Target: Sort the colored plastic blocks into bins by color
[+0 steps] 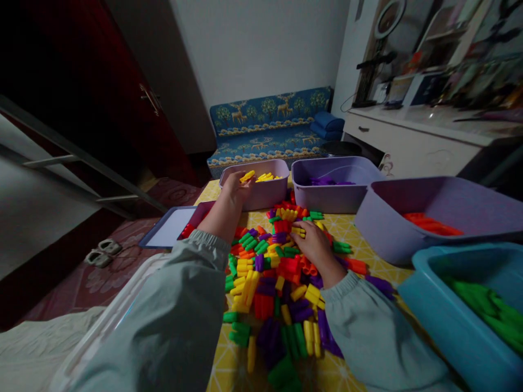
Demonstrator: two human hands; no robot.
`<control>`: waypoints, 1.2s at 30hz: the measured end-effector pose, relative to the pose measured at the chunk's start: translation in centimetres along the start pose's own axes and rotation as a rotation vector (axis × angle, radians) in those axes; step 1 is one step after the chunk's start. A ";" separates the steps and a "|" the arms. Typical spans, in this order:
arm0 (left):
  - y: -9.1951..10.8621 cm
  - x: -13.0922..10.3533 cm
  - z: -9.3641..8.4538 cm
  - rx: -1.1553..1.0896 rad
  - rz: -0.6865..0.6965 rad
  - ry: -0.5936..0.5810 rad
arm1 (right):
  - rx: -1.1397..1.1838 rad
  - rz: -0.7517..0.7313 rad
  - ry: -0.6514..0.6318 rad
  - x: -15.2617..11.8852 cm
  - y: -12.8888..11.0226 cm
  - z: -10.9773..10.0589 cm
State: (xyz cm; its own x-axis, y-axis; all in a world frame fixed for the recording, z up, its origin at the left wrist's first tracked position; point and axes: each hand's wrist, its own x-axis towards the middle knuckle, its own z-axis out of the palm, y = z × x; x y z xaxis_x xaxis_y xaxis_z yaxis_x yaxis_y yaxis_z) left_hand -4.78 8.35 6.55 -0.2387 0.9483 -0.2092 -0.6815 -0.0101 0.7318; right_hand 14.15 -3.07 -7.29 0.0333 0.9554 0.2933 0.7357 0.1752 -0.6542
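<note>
Over the near edge of a light purple bin (pixel 267 195) with yellow pieces (pixel 266 177) inside, my left hand (pixel 237 185) holds a yellow piece (pixel 247 176) in closed fingers. My right hand (pixel 312 239) rests on the pile at its far right part, its fingers closed round a yellow piece (pixel 298 232). Red, green, purple and yellow plastic pieces (pixel 265 306) lie mixed in a heap between my forearms.
Two more purple bins hold purple pieces (pixel 329 182) and red pieces (pixel 432 224). A blue bin (pixel 425 305) with green pieces stands at the right. Beyond the yellow-patterned table (pixel 229 356) are a blue bench (pixel 265 136) and a white cabinet (pixel 412 144).
</note>
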 end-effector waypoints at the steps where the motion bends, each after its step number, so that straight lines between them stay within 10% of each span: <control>1: 0.0 0.3 0.2 0.005 -0.028 0.013 | 0.000 -0.002 0.002 0.0 0.1 0.0; 12: -1.5 -3.4 -3.0 0.127 -0.034 -0.129 | -0.016 0.012 -0.004 0.0 0.0 0.0; 18: -8.1 -8.7 -9.0 0.867 0.249 -0.461 | 0.039 0.049 -0.001 -0.1 -0.1 0.0; 22: -10.7 -10.2 -10.2 1.168 0.533 -0.468 | 0.149 0.051 0.105 0.1 0.1 0.2; 36: -11.4 -9.6 -11.1 0.804 0.398 -0.336 | 0.557 -0.127 -0.034 -0.3 -2.0 1.0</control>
State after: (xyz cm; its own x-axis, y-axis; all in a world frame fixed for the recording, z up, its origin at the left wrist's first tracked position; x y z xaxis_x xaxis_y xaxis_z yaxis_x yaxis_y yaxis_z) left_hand -2.41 -4.16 -6.98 -0.0543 0.9649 0.2569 0.1154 -0.2495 0.9615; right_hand 11.98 -3.45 -6.75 -0.0605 0.9241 0.3772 0.2643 0.3793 -0.8867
